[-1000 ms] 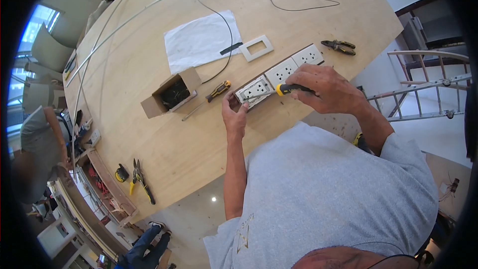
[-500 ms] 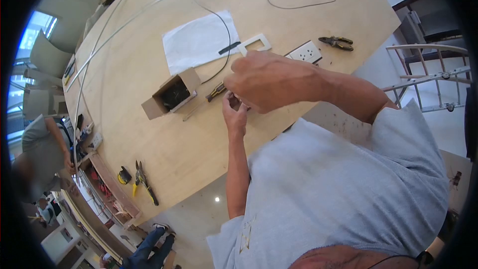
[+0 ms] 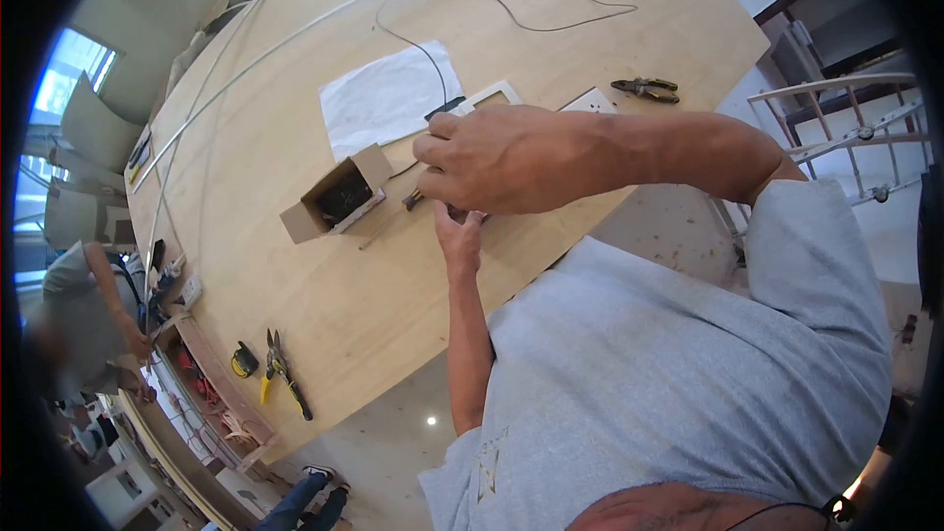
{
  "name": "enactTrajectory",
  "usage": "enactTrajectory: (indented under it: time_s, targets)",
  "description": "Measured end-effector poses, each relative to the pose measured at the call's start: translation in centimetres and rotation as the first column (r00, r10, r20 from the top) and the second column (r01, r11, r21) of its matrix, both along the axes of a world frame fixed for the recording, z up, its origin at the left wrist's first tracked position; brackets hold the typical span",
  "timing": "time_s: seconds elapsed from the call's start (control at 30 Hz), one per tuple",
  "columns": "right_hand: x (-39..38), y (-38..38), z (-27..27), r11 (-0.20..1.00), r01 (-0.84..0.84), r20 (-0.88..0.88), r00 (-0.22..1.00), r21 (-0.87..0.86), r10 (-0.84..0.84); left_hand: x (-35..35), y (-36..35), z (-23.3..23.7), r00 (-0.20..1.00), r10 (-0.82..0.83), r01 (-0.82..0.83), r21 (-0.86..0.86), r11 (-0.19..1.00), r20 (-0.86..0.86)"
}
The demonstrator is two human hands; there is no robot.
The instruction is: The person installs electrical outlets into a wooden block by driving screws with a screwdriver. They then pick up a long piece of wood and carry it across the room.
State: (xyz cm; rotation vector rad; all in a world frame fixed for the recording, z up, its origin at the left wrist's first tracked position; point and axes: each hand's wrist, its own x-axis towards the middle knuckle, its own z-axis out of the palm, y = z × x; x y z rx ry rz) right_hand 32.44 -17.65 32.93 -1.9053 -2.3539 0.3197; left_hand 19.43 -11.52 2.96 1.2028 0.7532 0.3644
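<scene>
My right hand (image 3: 492,159) is closed, its fingers curled, just above my left hand over the near part of the table. What it grips, if anything, is hidden behind the knuckles. My left hand (image 3: 458,236) is pinched around something small and dark that I cannot make out. By the fingers, a screwdriver handle (image 3: 412,201) is partly covered. To the left stands an opened cardboard box (image 3: 372,169) with dark contents. Beyond the hands are a white frame plate (image 3: 507,90), a dark strip (image 3: 443,108) and a partly hidden white socket strip (image 3: 593,101).
Pliers (image 3: 646,89) lie at the right. A white sheet (image 3: 383,93), a thin cable (image 3: 511,18) and long metal strips (image 3: 324,15) occupy the far side. Snips (image 3: 285,377) and a tape measure (image 3: 244,361) lie at left. Another person (image 3: 93,310) stands beyond the left edge.
My right hand has shifted slightly left and turned, now covering more of the screwdriver. My left hand stays beneath it, nearly in place. The view has tilted a little.
</scene>
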Motion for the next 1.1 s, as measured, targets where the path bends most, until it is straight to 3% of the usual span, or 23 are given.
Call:
enactTrajectory:
  time_s: [0.07,0.13,0.23,0.37,0.43,0.47,0.53,0.57,0.67,0.7,0.73,0.8,0.93,1.0,1.03,1.07,1.1]
  targets:
    - [-0.7,0.6,0.5,0.999,0.039,0.053,0.998,-0.011,-0.039,-0.1,0.1,0.8,1.0,-0.011,0.012,0.023,1.0,-0.009]
    - [-1.1,1.6,2.0,0.941,0.174,0.169,0.977,-0.291,-0.129,0.0,-0.1,2.3,0.996,-0.014,0.017,0.03,0.999,-0.087]
    - [-1.1,1.4,1.7,0.933,0.283,0.148,0.956,-0.223,-0.255,0.2,-0.2,0.7,1.0,0.024,-0.024,-0.006,1.0,0.017]
    - [-1.5,1.4,2.0,0.915,0.314,0.195,0.943,-0.255,-0.269,-0.2,0.4,0.2,0.997,-0.06,0.062,0.047,0.997,-0.055]
    - [-1.8,1.3,2.2,0.947,0.259,0.169,0.959,-0.193,-0.228,-0.3,0.8,1.8,0.968,-0.055,0.167,0.459,0.873,-0.246]
    - [-1.8,1.5,2.1,0.943,0.283,0.175,0.951,-0.175,-0.253,-0.2,1.2,2.6,0.968,-0.074,0.183,0.474,0.862,-0.238]
    - [-2.0,2.0,1.5,0.932,0.294,0.196,0.947,-0.211,-0.254,-0.6,1.4,9.6,0.974,-0.201,0.127,0.489,0.863,0.101]
    - [-2.0,2.1,1.4,0.929,0.305,0.19,0.945,-0.208,-0.267,-0.6,2.1,12.5,0.96,-0.274,0.23,0.411,0.882,0.052]
    - [-2.1,2.1,1.0,0.945,0.282,0.128,0.956,-0.168,-0.263,0.7,6.0,11.2,0.919,-0.365,0.3,0.336,0.893,0.148]
    - [-2.1,2.1,0.9,0.944,0.301,0.127,0.95,-0.134,-0.284,1.2,7.3,8.5,0.828,-0.406,0.347,0.215,0.913,0.386]
    - [-2.1,2.1,0.9,0.943,0.318,0.128,0.944,-0.1,-0.305,2.0,7.2,6.8,0.829,-0.404,0.344,0.217,0.914,0.387]
    - [-2.0,1.7,1.1,0.944,0.31,0.112,0.948,-0.112,-0.298,3.4,6.2,5.4,0.871,-0.348,0.178,0.437,0.882,0.347]
    - [-2.2,1.8,0.8,0.912,0.382,0.053,0.924,-0.15,-0.378,3.5,3.8,5.7,0.903,-0.267,0.097,0.446,0.89,0.337]
    - [-2.4,1.9,2.3,0.917,0.375,0.058,0.927,-0.136,-0.37,4.4,3.5,5.4,0.97,-0.216,0.118,0.564,0.817,0.111]
    - [-2.9,1.6,4.3,0.942,0.335,0.036,0.942,-0.017,-0.335,4.8,3.8,4.8,0.97,-0.216,0.119,0.565,0.817,0.108]
    - [-3.4,1.4,6.3,0.951,0.291,0.02,0.955,0.104,-0.295,5.1,4.5,3.6,0.939,-0.257,0.101,0.529,0.842,0.229]
    - [-3.5,1.2,7.4,0.951,0.292,0.015,0.955,0.104,-0.295,5.2,4.8,2.9,0.892,-0.29,0.091,0.49,0.867,0.346]
